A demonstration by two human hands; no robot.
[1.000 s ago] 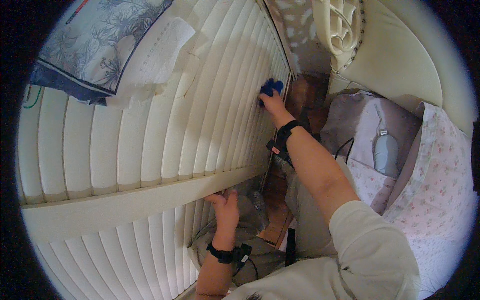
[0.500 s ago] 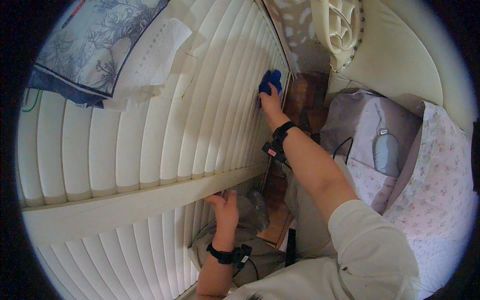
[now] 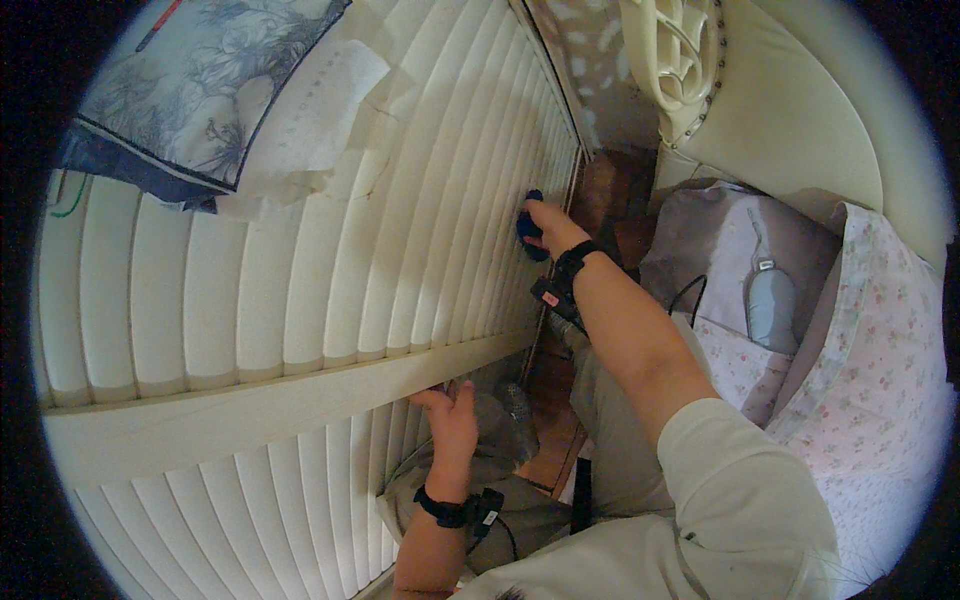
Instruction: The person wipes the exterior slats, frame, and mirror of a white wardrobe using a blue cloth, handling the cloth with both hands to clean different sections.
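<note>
A dark blue cloth [image 3: 531, 243] is bunched in my right hand [image 3: 556, 226], pressed against the narrow end of the slats on a large cream louvered panel [image 3: 310, 270]. My thumb and fingers close round it, and part of it is hidden behind the hand. Nearer to me, my left hand [image 3: 450, 420] is at the lower edge of the panel's flat crossrail [image 3: 250, 404], its thumb standing apart from the fingers. The fingertips touch the rail's underside and are partly hidden. No object shows in that hand.
A dark-bordered floral cloth [image 3: 200, 100] and crumpled white paper [image 3: 315, 110] lie on the panel at upper left. To the right stand a cream padded headboard [image 3: 800, 110] and floral bedding [image 3: 860, 370], with a grey-blue pouch-like object [image 3: 772, 310]. Brown floor [image 3: 550, 455] shows between.
My right hand has slid the blue cloth down along the slat ends, toward me. My left hand has stayed at the crossrail.
</note>
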